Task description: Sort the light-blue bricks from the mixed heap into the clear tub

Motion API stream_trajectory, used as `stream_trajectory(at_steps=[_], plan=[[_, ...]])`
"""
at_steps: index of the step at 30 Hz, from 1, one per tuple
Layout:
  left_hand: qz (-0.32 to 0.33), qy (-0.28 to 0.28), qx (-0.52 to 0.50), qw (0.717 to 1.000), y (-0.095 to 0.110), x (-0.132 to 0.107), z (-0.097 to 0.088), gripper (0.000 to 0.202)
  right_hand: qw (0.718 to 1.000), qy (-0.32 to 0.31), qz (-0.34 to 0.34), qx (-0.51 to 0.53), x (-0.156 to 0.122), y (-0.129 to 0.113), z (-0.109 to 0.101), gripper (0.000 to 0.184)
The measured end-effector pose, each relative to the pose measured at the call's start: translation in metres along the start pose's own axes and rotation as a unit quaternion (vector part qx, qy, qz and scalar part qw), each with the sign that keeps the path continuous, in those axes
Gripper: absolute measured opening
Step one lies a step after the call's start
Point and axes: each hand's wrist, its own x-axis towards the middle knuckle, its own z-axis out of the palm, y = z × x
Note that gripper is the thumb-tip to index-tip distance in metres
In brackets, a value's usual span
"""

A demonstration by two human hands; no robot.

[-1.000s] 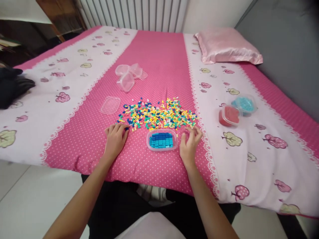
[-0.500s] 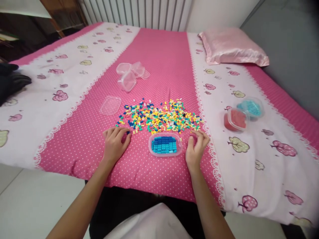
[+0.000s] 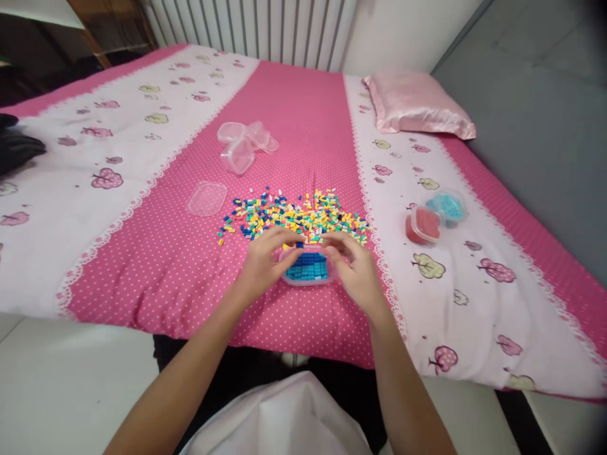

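A clear plastic box (image 3: 308, 272) part-filled with blue bricks sits on the pink bedspread (image 3: 165, 278) near its front edge. Behind it lies a spread of small mixed-colour bricks (image 3: 294, 215). My left hand (image 3: 265, 262) hovers over the box's left end, fingers pinched on a small blue brick (image 3: 300, 244). At the box's right end my right hand (image 3: 353, 265) has its fingers curled inward; what is in them I cannot make out. Both hands partly hide the box.
A loose clear lid (image 3: 207, 198) lies left of the pile, and several empty clear boxes (image 3: 244, 144) lie further back. A box of red bricks (image 3: 423, 225) and one of light-blue bricks (image 3: 446, 207) stand right. A pink pillow (image 3: 417, 104) is at the back right.
Both hands left the bedspread at either side of the box and came together over it. My left hand now pinches a blue brick above the box.
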Motion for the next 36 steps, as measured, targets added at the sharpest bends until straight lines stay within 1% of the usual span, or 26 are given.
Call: stream_trajectory(at_steps=[1, 3, 6, 9, 14, 21, 26, 29, 30, 32, 34, 36], plan=[[0.007, -0.011, -0.007, 1.0, 0.004, 0.004, 0.007, 0.014, 0.999, -0.021, 0.01, 0.025, 0.002, -0.002, 0.003, 0.019], [0.008, -0.018, 0.001, 1.0, 0.006, 0.007, 0.02, 0.013, 0.997, -0.036, 0.03, 0.067, 0.005, 0.0, 0.009, 0.017], [-0.001, 0.007, 0.027, 1.0, 0.0, 0.005, 0.031, 0.017, 0.993, -0.024, 0.052, 0.104, 0.005, 0.01, 0.014, 0.017], [0.003, 0.019, 0.04, 0.999, -0.004, 0.001, 0.037, 0.021, 0.99, -0.014, 0.069, 0.125, 0.003, 0.018, 0.015, 0.02], [0.035, 0.01, 0.058, 0.998, -0.004, 0.002, 0.039, 0.025, 0.985, -0.019, 0.089, 0.146, 0.004, 0.02, 0.013, 0.026], [0.094, 0.009, 0.084, 0.992, -0.001, 0.002, 0.039, 0.023, 0.984, -0.034, 0.095, 0.149, 0.006, 0.02, 0.009, 0.033], [0.096, 0.023, 0.042, 0.994, -0.002, 0.001, 0.039, 0.023, 0.986, -0.068, 0.085, 0.128, 0.006, 0.024, 0.008, 0.032], [0.099, 0.028, 0.022, 0.994, -0.004, 0.0, 0.035, 0.018, 0.989, -0.076, 0.076, 0.105, 0.005, 0.025, 0.007, 0.027], [0.089, 0.033, 0.016, 0.995, -0.005, -0.003, 0.034, 0.016, 0.99, -0.072, 0.074, 0.093, 0.005, 0.025, 0.006, 0.026], [0.034, 0.065, 0.008, 0.997, -0.008, -0.012, 0.03, 0.012, 0.995, -0.052, 0.067, 0.06, 0.003, 0.023, 0.002, 0.025], [-0.05, 0.124, 0.006, 0.991, -0.014, -0.025, 0.027, 0.013, 0.998, -0.026, 0.059, 0.02, 0.001, 0.02, -0.002, 0.022], [-0.11, 0.191, 0.015, 0.975, -0.023, -0.039, 0.025, 0.017, 0.999, -0.01, 0.049, -0.019, -0.001, 0.017, -0.004, 0.017]])
